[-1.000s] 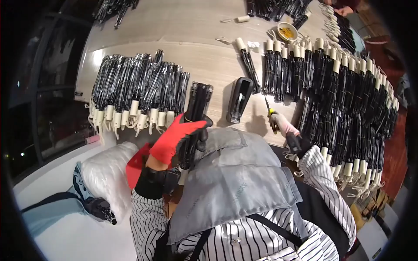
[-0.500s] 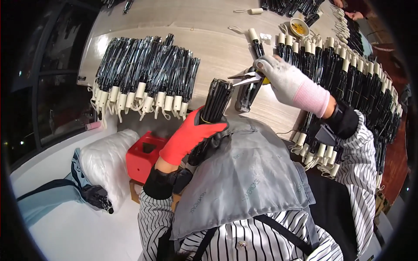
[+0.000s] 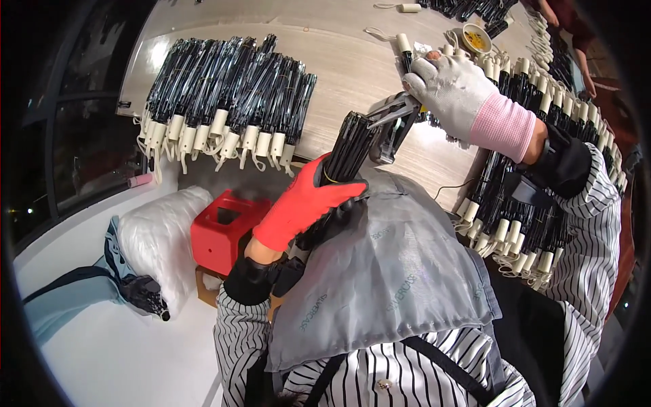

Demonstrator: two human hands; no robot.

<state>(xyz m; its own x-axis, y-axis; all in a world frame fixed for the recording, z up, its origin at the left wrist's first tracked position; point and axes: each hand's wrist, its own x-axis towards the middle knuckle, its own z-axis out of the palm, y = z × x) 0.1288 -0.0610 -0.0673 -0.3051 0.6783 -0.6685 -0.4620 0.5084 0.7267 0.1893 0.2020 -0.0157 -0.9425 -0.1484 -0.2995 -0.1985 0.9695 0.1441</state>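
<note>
Red-gloved, the left hand (image 3: 302,207) is wrapped round a dark bundle (image 3: 350,148) over the near edge of the desk (image 3: 352,68); the white-gloved right hand (image 3: 453,91) grips pliers (image 3: 395,109) above the desk, tips beside the bundle's upper end. Cream-handled bundles (image 3: 227,88) lie along the desk's left and right sides; a red box (image 3: 224,244) stands off its near-left edge.

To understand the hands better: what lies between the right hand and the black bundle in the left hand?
The pliers, jaws apart, reach from the right hand toward the black bundle in the head view; a black device shows behind them.
</note>
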